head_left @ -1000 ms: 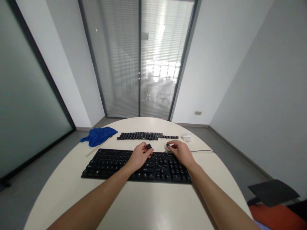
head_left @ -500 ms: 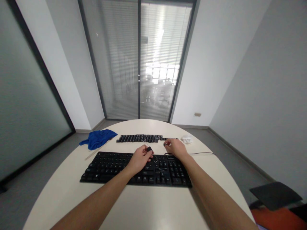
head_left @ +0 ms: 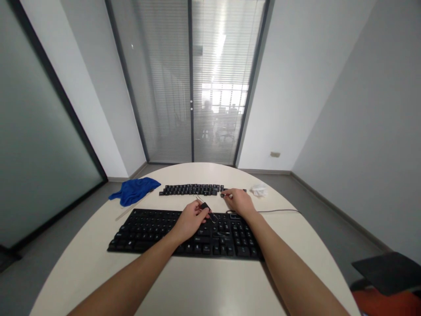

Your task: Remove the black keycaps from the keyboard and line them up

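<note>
My left hand [head_left: 192, 220] is closed on a keycap puller [head_left: 205, 206] with a black grip and thin wire ends, held over the middle of the black keyboard [head_left: 151, 230]. Beyond the keyboard, my right hand [head_left: 241, 202] has its fingertips pinched on a small dark keycap [head_left: 222, 195] at the right end of the loose keycaps [head_left: 190, 189]. Those lie in rows on the table, and my right fingers hide some of them. Parts of the keyboard are covered by my left hand and both forearms.
A blue cloth [head_left: 136, 191] and a thin pale stick [head_left: 131, 209] lie on the left of the round white table [head_left: 210, 289]. Crumpled white tissue [head_left: 259, 190] sits at the far right. The keyboard's cable [head_left: 279, 210] runs rightward. A chair [head_left: 388, 272] stands beyond the right edge.
My right hand has moved slightly away from me and to the left, bringing the keycap to the loose keycaps. My left hand stays nearly still, with the puller's wires turned a little.
</note>
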Available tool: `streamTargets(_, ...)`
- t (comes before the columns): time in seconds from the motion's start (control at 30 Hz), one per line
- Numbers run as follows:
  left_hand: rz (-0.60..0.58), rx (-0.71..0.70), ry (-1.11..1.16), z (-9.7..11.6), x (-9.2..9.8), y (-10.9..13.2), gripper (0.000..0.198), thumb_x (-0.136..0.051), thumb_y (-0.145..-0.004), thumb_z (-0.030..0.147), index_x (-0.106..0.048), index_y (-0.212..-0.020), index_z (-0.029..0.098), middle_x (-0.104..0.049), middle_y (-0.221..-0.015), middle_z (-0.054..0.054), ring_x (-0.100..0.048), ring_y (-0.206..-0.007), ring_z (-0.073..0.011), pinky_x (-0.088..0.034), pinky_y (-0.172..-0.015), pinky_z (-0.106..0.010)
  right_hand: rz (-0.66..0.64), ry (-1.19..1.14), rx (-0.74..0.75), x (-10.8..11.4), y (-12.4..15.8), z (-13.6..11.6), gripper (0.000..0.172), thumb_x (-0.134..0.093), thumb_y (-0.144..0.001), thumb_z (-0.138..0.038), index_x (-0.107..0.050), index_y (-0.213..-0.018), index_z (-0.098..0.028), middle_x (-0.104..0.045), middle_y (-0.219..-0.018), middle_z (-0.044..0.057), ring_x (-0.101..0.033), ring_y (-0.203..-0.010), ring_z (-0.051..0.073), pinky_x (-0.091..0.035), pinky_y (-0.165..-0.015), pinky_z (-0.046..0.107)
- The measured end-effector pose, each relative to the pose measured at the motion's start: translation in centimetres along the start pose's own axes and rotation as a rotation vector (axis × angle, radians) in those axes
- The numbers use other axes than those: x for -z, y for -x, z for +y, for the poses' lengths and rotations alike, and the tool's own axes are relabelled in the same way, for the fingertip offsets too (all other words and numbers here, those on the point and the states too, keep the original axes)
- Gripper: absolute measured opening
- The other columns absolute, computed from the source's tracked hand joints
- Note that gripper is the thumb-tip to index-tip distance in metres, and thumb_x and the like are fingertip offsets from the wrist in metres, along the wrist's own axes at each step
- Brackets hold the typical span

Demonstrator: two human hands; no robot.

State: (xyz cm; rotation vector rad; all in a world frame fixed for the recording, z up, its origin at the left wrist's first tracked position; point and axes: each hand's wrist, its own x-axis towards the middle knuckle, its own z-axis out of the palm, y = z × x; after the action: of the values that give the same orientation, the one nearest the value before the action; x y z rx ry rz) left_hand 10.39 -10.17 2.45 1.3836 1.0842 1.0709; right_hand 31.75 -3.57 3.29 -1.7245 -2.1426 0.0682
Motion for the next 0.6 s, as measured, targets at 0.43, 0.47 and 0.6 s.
streamTargets(0.43, 0.004, -0.001, 0.004, 0.3, -0.04, 0.08, 0.024, -0.066, -0.08, 0.038, -0.057, -0.084, 0.016, -0.07, -0.086, -0.007, -0.067, -0.077, -0.0156, -0.052, -0.062, -0.023, 0.001, -0.007, -0.008, 0.23, 0.35, -0.38, 0.02, -0.058, -0.085, -0.031, -0.076, -0.092, -0.027, -0.075, -0.098, 0.004, -0.068, -0.086, 0.021, -0.047, -0.074, 0.026)
streamTargets(0.47, 0.001, -0.001, 0.004, 0.34, -0.04, 0.12, 0.025, -0.066, -0.08, 0.039, -0.057, -0.084, 0.016, -0.07, -0.085, -0.006, -0.067, -0.077, -0.0158, -0.051, -0.062, -0.023, -0.007, -0.006, 0.002, 0.26, 0.36, -0.4, 0.021, -0.057, -0.085, -0.031, -0.077, -0.092, -0.028, -0.076, -0.098, 0.003, -0.069, -0.086, 0.021, -0.047, -0.075, 0.026)
streamTargets(0.6, -0.024, -0.025, -0.013, 0.48, 0.0, 0.42, 0.028, -0.065, -0.08, 0.043, -0.059, -0.086, 0.016, -0.07, -0.081, -0.005, -0.067, -0.079, -0.0176, -0.051, -0.063, -0.024, -0.03, 0.014, 0.035, 0.42, 0.36, -0.51, 0.022, -0.056, -0.087, -0.03, -0.077, -0.093, -0.03, -0.076, -0.098, 0.003, -0.069, -0.089, 0.022, -0.047, -0.077, 0.026)
